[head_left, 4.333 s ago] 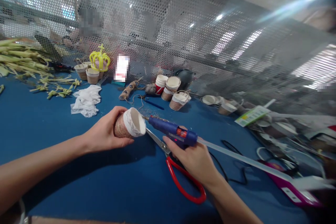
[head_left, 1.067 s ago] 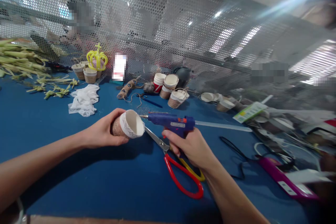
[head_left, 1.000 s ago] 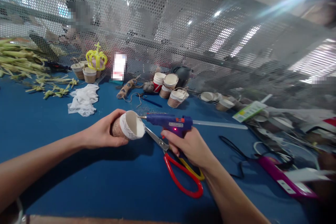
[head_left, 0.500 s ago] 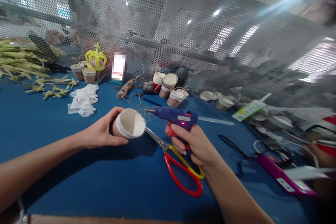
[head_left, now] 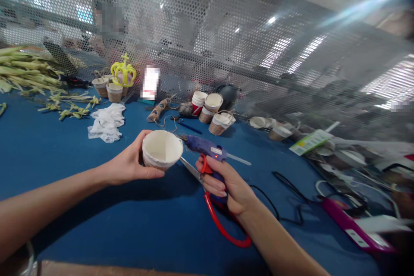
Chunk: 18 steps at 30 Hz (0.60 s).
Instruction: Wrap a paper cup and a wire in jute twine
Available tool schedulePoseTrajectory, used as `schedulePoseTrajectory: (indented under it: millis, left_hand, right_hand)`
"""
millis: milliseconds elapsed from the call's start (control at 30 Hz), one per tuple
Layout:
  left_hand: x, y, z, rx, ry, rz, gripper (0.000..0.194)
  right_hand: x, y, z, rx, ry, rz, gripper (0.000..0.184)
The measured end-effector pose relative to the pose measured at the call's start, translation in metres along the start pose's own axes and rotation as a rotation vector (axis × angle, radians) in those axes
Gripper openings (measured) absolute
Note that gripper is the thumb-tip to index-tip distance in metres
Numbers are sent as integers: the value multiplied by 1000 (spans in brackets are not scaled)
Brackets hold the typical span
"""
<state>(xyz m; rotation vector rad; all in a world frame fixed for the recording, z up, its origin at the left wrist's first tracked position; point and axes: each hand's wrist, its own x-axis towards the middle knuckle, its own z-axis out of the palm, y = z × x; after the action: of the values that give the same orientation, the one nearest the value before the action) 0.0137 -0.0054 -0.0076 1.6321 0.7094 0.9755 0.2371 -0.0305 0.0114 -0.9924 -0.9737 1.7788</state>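
Above the blue worktop, my right grip curls around the glue gun; my left grip clasps the cup, just rolled more mouth-up, presumably turning its outer side to the nozzle now near the rim.

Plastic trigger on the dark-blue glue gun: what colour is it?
The plastic trigger is orange-red; the head view shows it best.

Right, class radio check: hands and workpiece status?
Left hand: gripping white-rimmed round cup. Right hand: holding blue plastic glue gun. Red-handled metal scissors partly hidden behind it.
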Motion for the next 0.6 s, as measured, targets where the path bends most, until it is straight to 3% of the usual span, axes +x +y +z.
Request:
schedulePoseTrajectory:
  millis: [267, 433, 600]
  left_hand:
    - [0, 0, 0, 12, 26, -27, 61]
    - [0, -3, 0, 61, 41, -25, 58]
    - [2, -8, -2, 175, 62, -30, 55]
  right_hand:
    - [-4, 4, 1, -226, 52, -108, 22]
    - [-9, 1, 1, -651, 202, -259, 28]
    - [-12, -4, 6, -1032, 321, -281, 40]
